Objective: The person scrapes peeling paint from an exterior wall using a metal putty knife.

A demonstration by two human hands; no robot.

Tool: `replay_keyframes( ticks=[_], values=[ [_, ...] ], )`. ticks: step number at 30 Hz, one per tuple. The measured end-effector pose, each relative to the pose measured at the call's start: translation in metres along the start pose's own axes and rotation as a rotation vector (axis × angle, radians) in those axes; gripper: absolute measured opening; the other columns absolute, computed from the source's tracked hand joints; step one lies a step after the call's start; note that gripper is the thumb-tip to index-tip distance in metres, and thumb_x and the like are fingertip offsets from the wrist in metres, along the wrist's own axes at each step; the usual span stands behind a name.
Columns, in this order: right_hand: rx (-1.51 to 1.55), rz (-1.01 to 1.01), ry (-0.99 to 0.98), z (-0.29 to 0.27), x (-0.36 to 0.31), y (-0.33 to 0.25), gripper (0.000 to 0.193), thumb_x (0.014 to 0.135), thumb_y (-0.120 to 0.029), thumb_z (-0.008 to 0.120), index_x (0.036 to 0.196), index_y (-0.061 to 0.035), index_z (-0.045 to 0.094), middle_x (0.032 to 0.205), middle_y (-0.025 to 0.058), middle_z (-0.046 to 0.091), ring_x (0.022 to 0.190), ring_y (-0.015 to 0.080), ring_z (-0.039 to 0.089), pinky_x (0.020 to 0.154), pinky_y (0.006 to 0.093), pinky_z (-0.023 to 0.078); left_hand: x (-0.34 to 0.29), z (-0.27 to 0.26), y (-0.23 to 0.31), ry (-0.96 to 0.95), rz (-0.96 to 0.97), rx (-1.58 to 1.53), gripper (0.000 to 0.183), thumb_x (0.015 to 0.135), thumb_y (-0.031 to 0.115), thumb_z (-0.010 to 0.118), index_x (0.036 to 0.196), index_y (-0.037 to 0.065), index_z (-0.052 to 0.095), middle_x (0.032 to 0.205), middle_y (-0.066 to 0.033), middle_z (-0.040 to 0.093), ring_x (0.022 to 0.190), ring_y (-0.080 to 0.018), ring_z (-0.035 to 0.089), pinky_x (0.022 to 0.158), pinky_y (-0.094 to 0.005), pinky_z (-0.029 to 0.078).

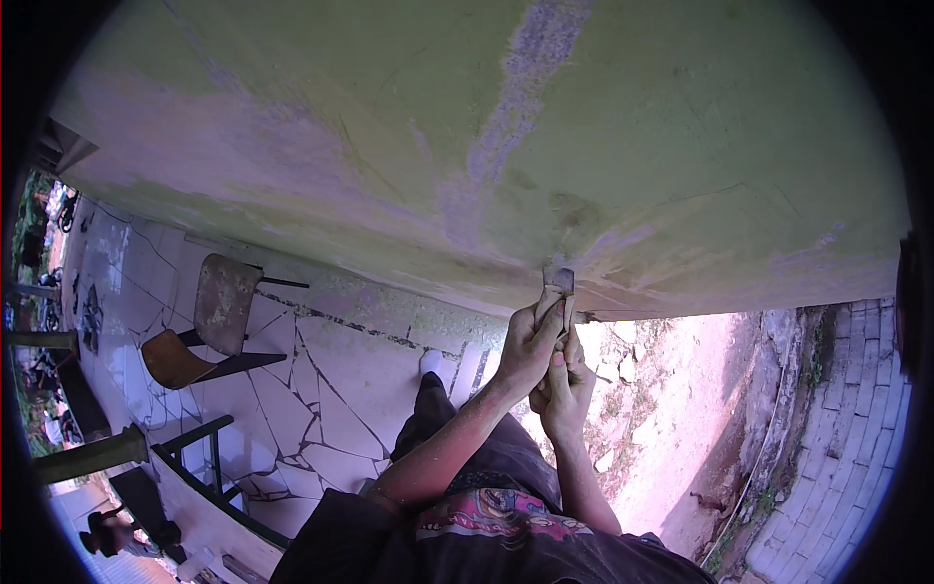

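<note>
A scraper with a flat grey blade [558, 280] is held in front of me, its tip against the green painted wall [681, 146] close to the wall's lower edge. My left hand [530, 350] is closed round the tool just behind the blade, thumb pointing toward the tip. Just below it, my right hand [566, 391] is closed round the handle end, with its thumb up. Most of the handle is hidden by my fingers. Pale purple patches and a rough streak [525, 78] show on the wall, with dark smudges above the blade.
At left, a chair [224, 302] with a worn seat stands on the cracked-tile floor [326, 389]. A dark-framed bench [209, 467] and a post [92, 457] are lower left. Bright rubble ground [671, 380] and a pale brick wall [837, 438] lie to the right.
</note>
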State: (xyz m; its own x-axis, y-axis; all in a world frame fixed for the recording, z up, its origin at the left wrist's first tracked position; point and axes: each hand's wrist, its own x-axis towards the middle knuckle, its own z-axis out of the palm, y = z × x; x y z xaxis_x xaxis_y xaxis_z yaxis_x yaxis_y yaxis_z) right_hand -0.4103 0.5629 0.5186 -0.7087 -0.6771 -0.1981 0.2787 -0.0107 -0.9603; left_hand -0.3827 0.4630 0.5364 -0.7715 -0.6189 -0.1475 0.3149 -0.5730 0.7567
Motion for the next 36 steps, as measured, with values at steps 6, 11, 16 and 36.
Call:
replay_keyframes(
  ticks=[6, 11, 16, 36],
  values=[
    [-0.015, 0.048, 0.029, 0.007, -0.006, 0.006, 0.031, 0.102, -0.027, 0.052, 0.084, -0.0015, 0.058, 0.054, -0.0057, 0.042, 0.040, 0.0021, 0.034, 0.036, 0.0210, 0.024, -0.004, -0.010, -0.006, 0.012, -0.013, -0.037, 0.032, 0.104, 0.028, 0.046, 0.082, 0.005, 0.049, 0.058, -0.0020, 0.052, 0.053, -0.0093, 0.052, 0.053, -0.0262, 0.045],
    [0.042, 0.066, 0.033, 0.006, -0.010, 0.009, 0.029, 0.102, -0.027, 0.052, 0.092, -0.0001, 0.060, 0.056, -0.0056, 0.045, 0.042, 0.0014, 0.035, 0.037, 0.0204, 0.025, -0.005, -0.013, -0.012, -0.002, -0.044, 0.028, 0.031, 0.104, 0.027, 0.045, 0.081, 0.006, 0.049, 0.058, -0.0020, 0.052, 0.053, -0.0104, 0.052, 0.052, -0.0265, 0.044],
    [0.024, 0.039, -0.014, -0.002, 0.010, 0.010, 0.037, 0.102, -0.028, 0.052, 0.117, 0.0053, 0.053, 0.060, -0.0047, 0.048, 0.043, 0.0009, 0.036, 0.038, 0.0189, 0.027, 0.013, -0.004, 0.003, -0.032, 0.103, 0.094, 0.030, 0.103, 0.024, 0.047, 0.081, 0.004, 0.051, 0.058, -0.0011, 0.053, 0.053, -0.0087, 0.052, 0.051, -0.0252, 0.042],
    [0.141, 0.096, -0.039, 0.030, -0.008, -0.006, 0.029, 0.102, -0.024, 0.052, 0.094, 0.0030, 0.060, 0.060, -0.0022, 0.047, 0.048, 0.0037, 0.041, 0.042, 0.0210, 0.031, -0.008, -0.016, 0.021, 0.055, 0.054, 0.215, 0.033, 0.103, 0.027, 0.047, 0.081, 0.002, 0.052, 0.061, -0.0019, 0.054, 0.051, -0.0082, 0.052, 0.048, -0.0243, 0.042]
  ],
)
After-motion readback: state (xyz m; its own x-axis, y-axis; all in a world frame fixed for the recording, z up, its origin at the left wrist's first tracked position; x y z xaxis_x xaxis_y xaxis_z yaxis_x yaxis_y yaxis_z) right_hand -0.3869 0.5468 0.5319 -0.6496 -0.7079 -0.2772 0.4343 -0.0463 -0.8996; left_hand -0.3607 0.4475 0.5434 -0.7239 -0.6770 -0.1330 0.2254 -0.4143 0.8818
